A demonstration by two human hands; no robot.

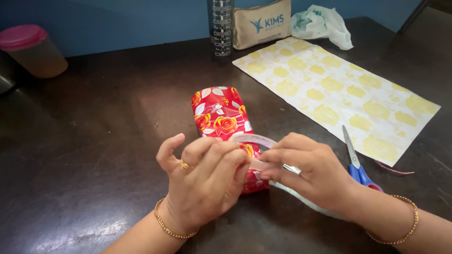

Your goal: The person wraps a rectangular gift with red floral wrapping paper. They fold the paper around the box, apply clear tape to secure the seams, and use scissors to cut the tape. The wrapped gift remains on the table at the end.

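**Both hands on a roll of clear tape, at the near end of a red wrapped box**

Close to the near edge of the dark, scuffed wooden table (94, 141), the left hand (205, 181) is curled, its fingertips pinched together at the rim of a roll of clear adhesive tape (256, 139). The little finger stands up and away from the others. A gold ring sits on one finger and a thin gold chain bracelet circles the wrist. The right hand (310, 171) faces it from the other side, fingers narrowed and pressed on the same roll, a silver ring showing on one finger and a beaded gold bracelet at the wrist. The two sets of fingertips nearly meet over the tape.

Just behind the hands, touching the roll, lies the box wrapped in glossy red paper with orange roses and white leaves (219, 113). It rests near the middle of the table, its near end hidden by the fingers.

To the right of the right hand lie blue-handled scissors (354, 157), blades pointing away, overlapping the near edge of a sheet of white paper with yellow roses (339, 89) that stretches toward the far right.

Along the far edge stand a clear measuring bottle with black markings (221, 26), a beige zip pouch (262, 23) and a crumpled white plastic bag (322, 23). At the far left corner stands a pink-lidded translucent plastic container (32, 49).
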